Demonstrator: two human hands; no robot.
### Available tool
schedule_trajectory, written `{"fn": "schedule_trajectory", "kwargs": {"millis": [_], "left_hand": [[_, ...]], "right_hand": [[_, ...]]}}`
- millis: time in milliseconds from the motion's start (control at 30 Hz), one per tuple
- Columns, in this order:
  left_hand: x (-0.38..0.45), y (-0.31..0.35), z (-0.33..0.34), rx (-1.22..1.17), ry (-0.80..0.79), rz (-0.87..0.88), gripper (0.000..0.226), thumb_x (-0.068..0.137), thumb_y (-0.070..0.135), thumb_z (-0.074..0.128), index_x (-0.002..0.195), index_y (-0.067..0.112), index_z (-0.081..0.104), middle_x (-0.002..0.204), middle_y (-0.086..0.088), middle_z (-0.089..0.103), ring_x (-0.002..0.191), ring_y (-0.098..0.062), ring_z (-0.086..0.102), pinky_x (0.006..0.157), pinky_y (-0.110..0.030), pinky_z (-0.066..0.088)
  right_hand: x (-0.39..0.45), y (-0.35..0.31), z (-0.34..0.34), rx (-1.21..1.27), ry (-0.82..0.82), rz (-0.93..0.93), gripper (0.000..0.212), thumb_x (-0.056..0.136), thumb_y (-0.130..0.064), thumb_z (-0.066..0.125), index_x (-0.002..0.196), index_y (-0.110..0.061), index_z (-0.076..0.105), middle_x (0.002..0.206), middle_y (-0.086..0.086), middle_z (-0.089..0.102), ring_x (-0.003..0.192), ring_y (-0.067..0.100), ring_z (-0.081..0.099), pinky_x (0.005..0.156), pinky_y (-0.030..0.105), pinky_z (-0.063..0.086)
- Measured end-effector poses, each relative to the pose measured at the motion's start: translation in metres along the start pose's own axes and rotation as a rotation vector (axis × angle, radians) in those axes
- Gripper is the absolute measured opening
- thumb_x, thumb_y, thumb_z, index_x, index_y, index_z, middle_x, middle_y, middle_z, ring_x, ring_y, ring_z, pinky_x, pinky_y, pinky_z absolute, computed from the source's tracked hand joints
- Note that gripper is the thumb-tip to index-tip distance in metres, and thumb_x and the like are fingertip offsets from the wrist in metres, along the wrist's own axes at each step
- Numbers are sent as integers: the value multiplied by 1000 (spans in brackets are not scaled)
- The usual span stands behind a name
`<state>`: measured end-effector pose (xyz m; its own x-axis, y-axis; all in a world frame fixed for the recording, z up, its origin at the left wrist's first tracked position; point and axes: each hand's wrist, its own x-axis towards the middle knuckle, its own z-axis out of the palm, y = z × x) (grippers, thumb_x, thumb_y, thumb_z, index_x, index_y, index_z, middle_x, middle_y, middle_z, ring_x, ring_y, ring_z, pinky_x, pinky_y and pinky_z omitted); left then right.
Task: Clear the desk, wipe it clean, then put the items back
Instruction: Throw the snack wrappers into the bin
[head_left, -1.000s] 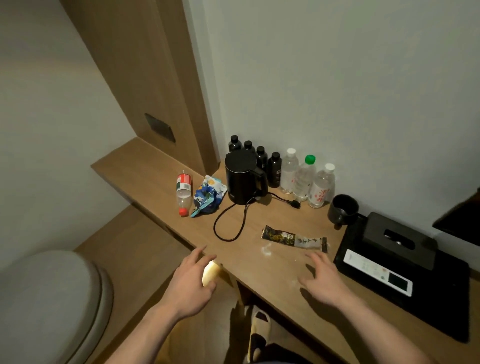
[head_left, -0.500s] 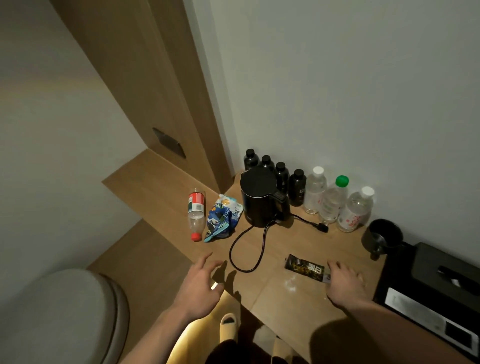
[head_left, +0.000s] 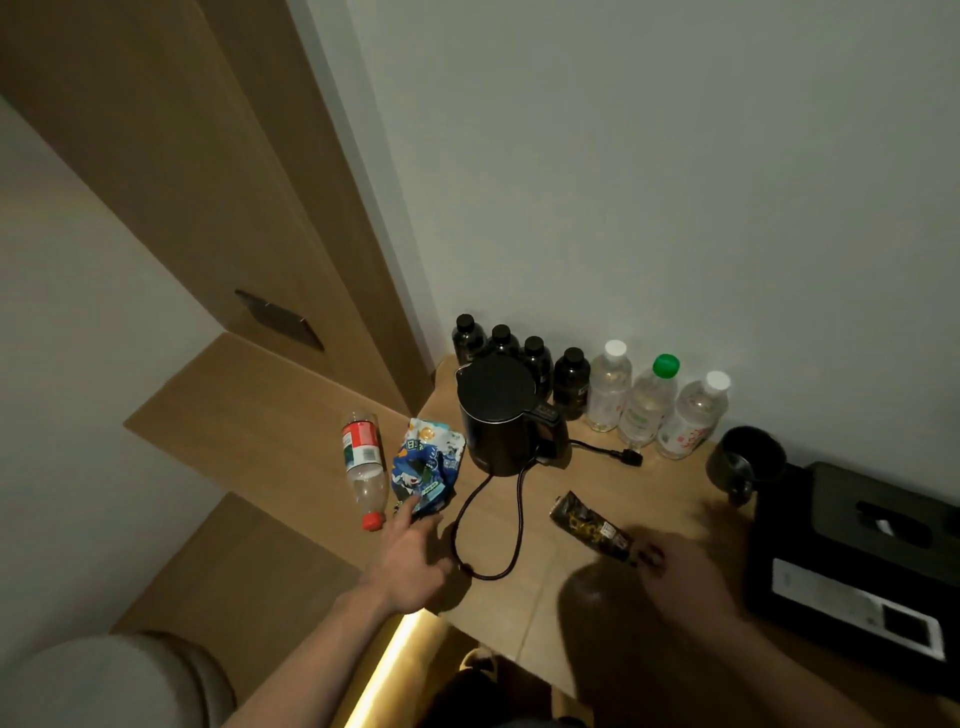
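Observation:
On the wooden desk (head_left: 613, 483) lie a plastic bottle with a red cap (head_left: 363, 467) on its side, a blue snack pouch (head_left: 427, 465) and a long dark wrapper (head_left: 589, 525). A black kettle (head_left: 501, 421) stands behind them, its cord (head_left: 511, 525) looping forward. My left hand (head_left: 410, 558) is open, its fingertips touching the pouch's near end. My right hand (head_left: 680, 569), blurred, pinches the wrapper's right end.
Several dark bottles (head_left: 519, 353) and three clear water bottles (head_left: 649, 400) line the wall. A black mug (head_left: 748, 460) stands beside a black tray (head_left: 779, 561) holding a tissue box (head_left: 883, 519) and a white remote (head_left: 857, 605). A chair back (head_left: 93, 680) is at lower left.
My left hand has reached forward from the desk's edge to the blue pouch. My right hand has closed on the wrapper's end. The view has moved in closer.

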<state>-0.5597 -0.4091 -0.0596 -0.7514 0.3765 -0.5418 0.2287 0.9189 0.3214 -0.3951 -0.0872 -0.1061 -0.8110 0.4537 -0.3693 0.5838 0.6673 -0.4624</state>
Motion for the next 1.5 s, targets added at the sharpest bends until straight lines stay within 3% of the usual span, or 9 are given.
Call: {"fn": "schedule_trajectory", "kwargs": {"millis": [233,400,533,667,767,1033,1167,1367,1500], "left_hand": [[41,-11,-4,182,-101,68,83,91,52,63,162,35,24,167,-1,-29,157,-33,-12,126,-50,7],[58,-26,-3,196,-95,143,85,90,44,64,162,41,19,167,-10,-27,156,-39,-12,125,-54,8],[56,-43,5,158,-3,262,89,84,49,61,160,49,14,170,-11,-15,156,-41,-3,125,-51,14],[66,-57,0,184,-96,255,82,88,48,61,160,44,22,170,-6,-21,156,-41,-3,126,-50,16],[68,-60,0,208,-129,244,78,89,46,62,158,29,31,169,-5,-22,157,-39,0,124,-51,22],[37,-72,-5,115,40,368,91,86,46,66,160,14,23,171,-3,-12,156,-28,8,119,-40,35],[9,-81,-7,42,26,432,99,84,46,62,164,17,13,170,6,-19,156,-24,1,123,-41,29],[-40,-96,-3,45,92,553,94,85,38,65,164,19,17,169,12,-14,158,-18,0,124,-33,15],[-63,-91,-1,97,76,606,95,91,39,63,165,21,6,167,11,-23,157,-16,-6,122,-27,4]], "right_hand": [[-27,-52,10,37,-45,135,20,95,-23,66,88,-41,60,93,-15,62,80,1,58,64,19,46],[-45,-84,23,147,27,261,6,95,-32,69,101,-33,66,89,-13,66,75,3,62,59,20,45],[-61,-94,38,191,76,334,16,96,-34,66,111,-32,67,97,-10,69,80,6,64,59,21,44],[-75,-96,56,246,57,328,6,97,-32,66,95,-37,68,93,-10,74,79,3,67,70,25,59],[-88,-103,60,282,96,378,12,98,-35,63,91,-33,72,80,-9,73,72,7,67,60,25,55],[-113,-111,67,285,168,411,30,93,-34,73,123,-28,69,110,-11,73,75,2,67,73,26,58],[-127,-120,65,335,222,403,22,93,-30,73,115,-30,72,100,-15,72,83,6,68,80,32,60],[-149,-127,62,426,270,389,16,95,-21,72,104,-32,69,90,-22,66,85,-2,63,65,18,43],[-168,-117,56,456,271,378,13,95,-26,71,106,-34,70,93,-20,67,86,1,64,70,21,52]]}}
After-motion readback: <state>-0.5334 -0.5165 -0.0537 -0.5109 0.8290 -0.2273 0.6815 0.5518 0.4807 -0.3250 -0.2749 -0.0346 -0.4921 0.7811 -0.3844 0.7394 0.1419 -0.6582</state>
